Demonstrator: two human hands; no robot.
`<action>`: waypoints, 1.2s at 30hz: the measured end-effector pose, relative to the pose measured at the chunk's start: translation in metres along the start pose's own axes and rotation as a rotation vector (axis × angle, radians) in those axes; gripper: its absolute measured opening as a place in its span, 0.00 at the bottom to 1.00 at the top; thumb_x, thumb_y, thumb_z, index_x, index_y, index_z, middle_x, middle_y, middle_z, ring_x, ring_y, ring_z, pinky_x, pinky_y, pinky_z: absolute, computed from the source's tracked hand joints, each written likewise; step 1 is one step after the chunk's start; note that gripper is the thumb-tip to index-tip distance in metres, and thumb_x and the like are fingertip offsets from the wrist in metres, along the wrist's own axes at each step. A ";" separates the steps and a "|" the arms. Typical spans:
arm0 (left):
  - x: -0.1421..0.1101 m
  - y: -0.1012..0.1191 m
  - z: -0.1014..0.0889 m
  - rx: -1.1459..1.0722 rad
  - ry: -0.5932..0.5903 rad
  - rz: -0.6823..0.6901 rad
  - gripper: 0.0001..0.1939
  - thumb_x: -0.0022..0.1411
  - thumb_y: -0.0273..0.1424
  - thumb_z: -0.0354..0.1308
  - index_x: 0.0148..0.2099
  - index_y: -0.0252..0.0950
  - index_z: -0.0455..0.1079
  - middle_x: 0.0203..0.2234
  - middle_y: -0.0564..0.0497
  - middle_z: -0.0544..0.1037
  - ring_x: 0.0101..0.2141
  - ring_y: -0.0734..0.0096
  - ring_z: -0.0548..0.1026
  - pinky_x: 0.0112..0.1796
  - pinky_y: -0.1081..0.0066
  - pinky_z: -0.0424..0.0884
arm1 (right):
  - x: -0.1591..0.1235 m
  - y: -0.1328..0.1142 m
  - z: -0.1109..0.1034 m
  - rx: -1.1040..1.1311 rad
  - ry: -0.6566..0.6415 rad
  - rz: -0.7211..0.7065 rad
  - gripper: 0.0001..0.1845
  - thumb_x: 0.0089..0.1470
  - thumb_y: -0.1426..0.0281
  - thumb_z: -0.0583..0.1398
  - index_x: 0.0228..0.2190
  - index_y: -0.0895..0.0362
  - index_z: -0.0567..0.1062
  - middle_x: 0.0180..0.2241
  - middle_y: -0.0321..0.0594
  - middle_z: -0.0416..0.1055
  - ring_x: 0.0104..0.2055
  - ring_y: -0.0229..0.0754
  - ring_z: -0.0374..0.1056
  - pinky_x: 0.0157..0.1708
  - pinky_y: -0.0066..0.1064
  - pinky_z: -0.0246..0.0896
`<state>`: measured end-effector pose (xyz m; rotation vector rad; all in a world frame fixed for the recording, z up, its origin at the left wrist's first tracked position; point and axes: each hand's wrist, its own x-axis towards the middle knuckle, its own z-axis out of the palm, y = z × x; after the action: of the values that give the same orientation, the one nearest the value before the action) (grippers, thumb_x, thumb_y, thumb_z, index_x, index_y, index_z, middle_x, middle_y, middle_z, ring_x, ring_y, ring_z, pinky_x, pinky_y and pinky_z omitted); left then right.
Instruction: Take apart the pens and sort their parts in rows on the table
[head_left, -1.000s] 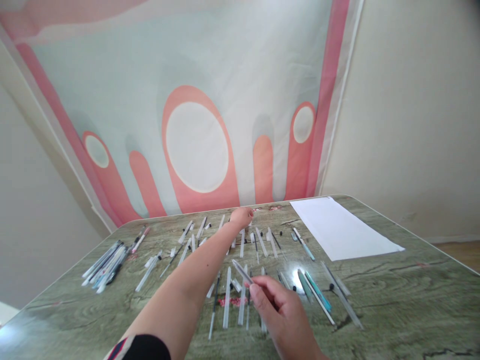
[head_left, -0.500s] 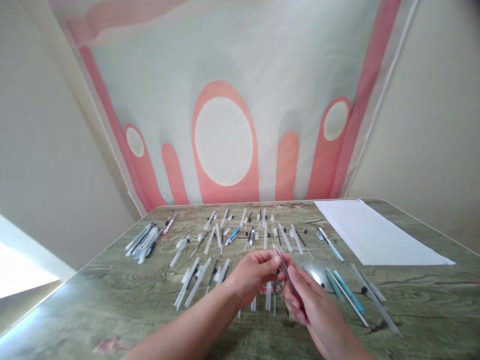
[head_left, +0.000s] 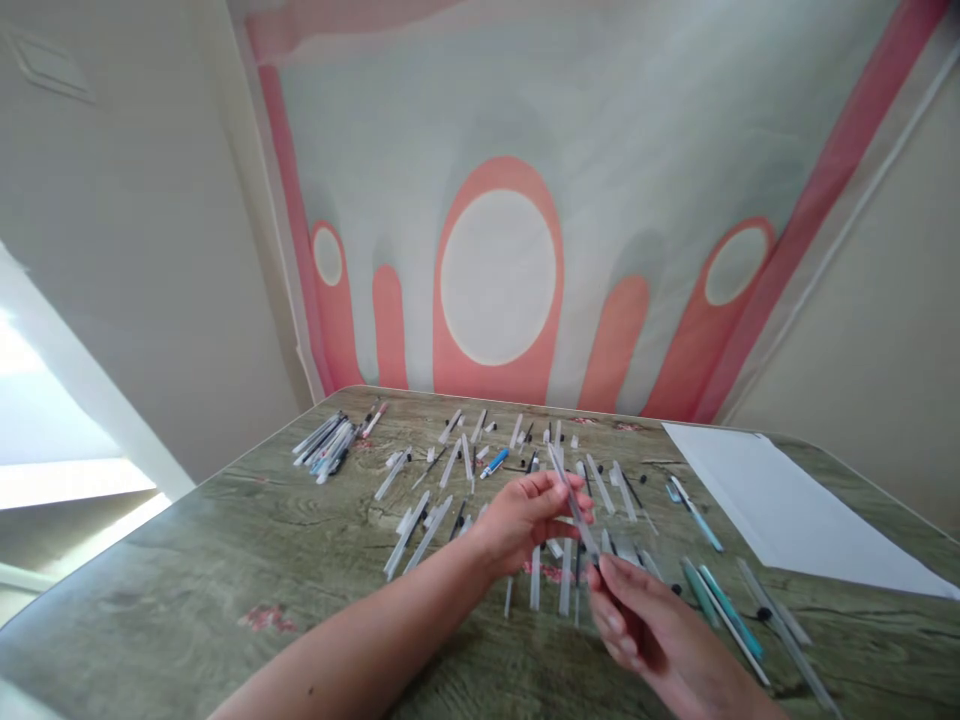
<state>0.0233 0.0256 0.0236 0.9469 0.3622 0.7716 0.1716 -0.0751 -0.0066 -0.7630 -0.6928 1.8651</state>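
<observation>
A clear, slim pen barrel (head_left: 583, 524) is held slanting above the table, its far tip pointing up and left. My left hand (head_left: 525, 520) is closed on its upper half between thumb and fingers. At the lower end, which looks dark, my right hand (head_left: 637, 615) pinches it with thumb and forefinger. Whether a refill sits inside cannot be made out. Beneath and around both hands lie loose pen parts: clear barrels (head_left: 429, 535), thin dark refills (head_left: 637, 488), small black pieces and clear caps. Some parts are hidden behind my hands.
A bundle of pens (head_left: 326, 445) lies at the left of the wood-patterned table (head_left: 187, 570). A blue pen (head_left: 495, 463) is among the parts. To the right are a white and blue pen (head_left: 697, 515), teal pen parts (head_left: 731, 612) and a white sheet (head_left: 795, 510).
The view has turned, so the table appears tilted. My right hand has shifted down along the pen barrel, away from my left hand, and more of the barrel shows between them.
</observation>
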 end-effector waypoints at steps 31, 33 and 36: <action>0.001 -0.030 -0.001 -0.122 0.093 -0.022 0.14 0.52 0.33 0.63 0.36 0.30 0.66 0.27 0.46 0.76 0.30 0.63 0.78 0.36 0.66 0.71 | 0.002 0.001 -0.001 -0.280 0.161 -0.103 0.18 0.49 0.56 0.62 0.25 0.60 0.74 0.20 0.33 0.63 0.20 0.30 0.55 0.21 0.23 0.48; 0.001 -0.028 -0.001 -0.117 0.089 -0.029 0.13 0.52 0.33 0.62 0.37 0.30 0.66 0.28 0.46 0.76 0.30 0.63 0.78 0.36 0.66 0.71 | 0.002 0.002 0.001 -0.246 0.150 -0.098 0.17 0.50 0.56 0.60 0.25 0.59 0.73 0.20 0.33 0.63 0.20 0.30 0.56 0.20 0.23 0.48; 0.001 -0.026 -0.001 -0.160 0.054 -0.065 0.12 0.53 0.32 0.62 0.37 0.30 0.66 0.29 0.47 0.75 0.31 0.64 0.78 0.36 0.68 0.71 | 0.002 0.003 0.004 -0.129 0.074 -0.050 0.16 0.53 0.56 0.58 0.27 0.58 0.72 0.20 0.33 0.62 0.19 0.31 0.55 0.18 0.23 0.46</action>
<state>0.0343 0.0176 0.0010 0.7619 0.3714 0.7562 0.1666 -0.0747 -0.0065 -0.8851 -0.7829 1.7506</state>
